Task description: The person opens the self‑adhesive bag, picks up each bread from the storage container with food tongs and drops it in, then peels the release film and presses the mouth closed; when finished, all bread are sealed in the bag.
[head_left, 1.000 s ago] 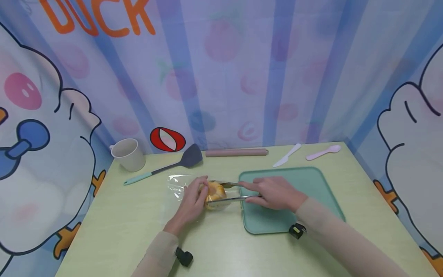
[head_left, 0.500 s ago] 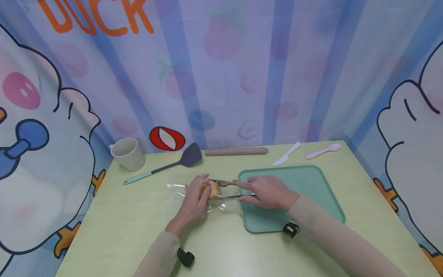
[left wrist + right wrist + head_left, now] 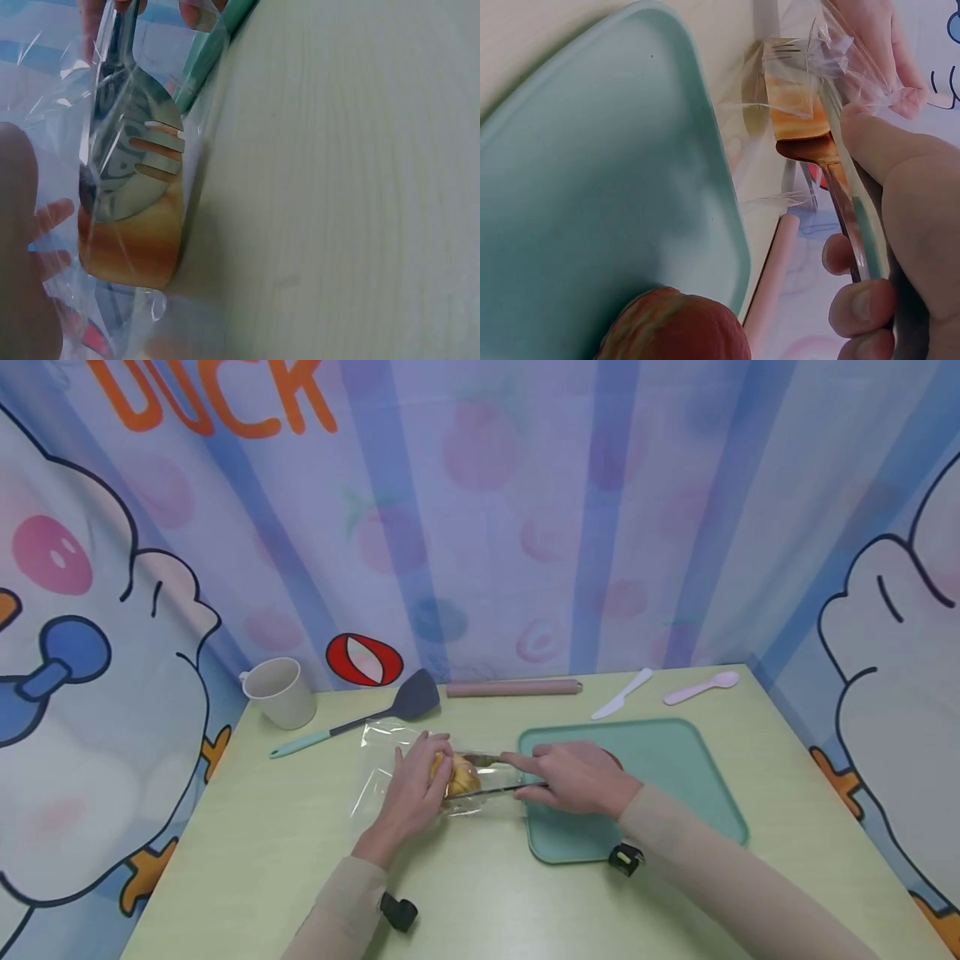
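My right hand grips metal food tongs, with the index finger lying along one arm. One end of the tongs is a slotted fork, the other a broad flat-looking blade. Between these ends sits a golden-brown bread roll, inside a clear plastic bag. My left hand holds the bag around the bread, thumb on the near side and fingers beyond; it hides part of the roll in the head view. Through the film, left fingertips show in the left wrist view.
Right of the bag lies a green tray, bearing a reddish-brown round item mostly hidden by my right hand in the head view. Behind stand or lie a mug, spatula, pink rod, pale knife and pink spoon.
My right hand and the tongs have moved a little left, further into the bag. The bread has turned within it. The bag's left part has lifted and spread; the tray's reddish item has come into sight.
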`<action>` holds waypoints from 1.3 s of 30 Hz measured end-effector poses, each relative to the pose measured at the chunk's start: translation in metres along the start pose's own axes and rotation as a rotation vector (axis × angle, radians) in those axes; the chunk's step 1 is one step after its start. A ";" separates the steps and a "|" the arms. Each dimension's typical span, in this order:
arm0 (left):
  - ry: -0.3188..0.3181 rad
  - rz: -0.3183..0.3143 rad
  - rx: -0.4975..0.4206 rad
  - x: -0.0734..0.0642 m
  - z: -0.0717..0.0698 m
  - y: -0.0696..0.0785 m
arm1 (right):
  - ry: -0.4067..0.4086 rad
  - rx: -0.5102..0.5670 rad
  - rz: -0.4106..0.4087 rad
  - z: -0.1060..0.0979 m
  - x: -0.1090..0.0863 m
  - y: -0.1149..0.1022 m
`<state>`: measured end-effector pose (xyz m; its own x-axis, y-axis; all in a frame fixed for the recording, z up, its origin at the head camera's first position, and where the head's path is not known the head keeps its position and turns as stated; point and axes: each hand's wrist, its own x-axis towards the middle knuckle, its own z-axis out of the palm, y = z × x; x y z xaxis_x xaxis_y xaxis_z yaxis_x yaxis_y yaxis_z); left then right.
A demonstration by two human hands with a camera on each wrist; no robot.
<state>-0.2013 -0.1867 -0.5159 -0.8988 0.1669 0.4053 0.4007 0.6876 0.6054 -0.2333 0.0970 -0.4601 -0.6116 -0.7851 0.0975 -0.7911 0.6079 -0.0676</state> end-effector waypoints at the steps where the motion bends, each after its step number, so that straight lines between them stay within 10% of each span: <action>1: -0.007 -0.003 -0.003 0.000 0.000 0.000 | -0.003 0.005 0.000 0.000 0.000 0.000; 39: 0.009 -0.008 0.066 -0.003 0.007 0.008 | -0.034 0.082 0.059 0.003 0.007 -0.016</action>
<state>-0.1970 -0.1772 -0.5171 -0.9001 0.1554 0.4069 0.3810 0.7338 0.5625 -0.2249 0.0815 -0.4614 -0.6561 -0.7525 0.0577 -0.7506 0.6427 -0.1534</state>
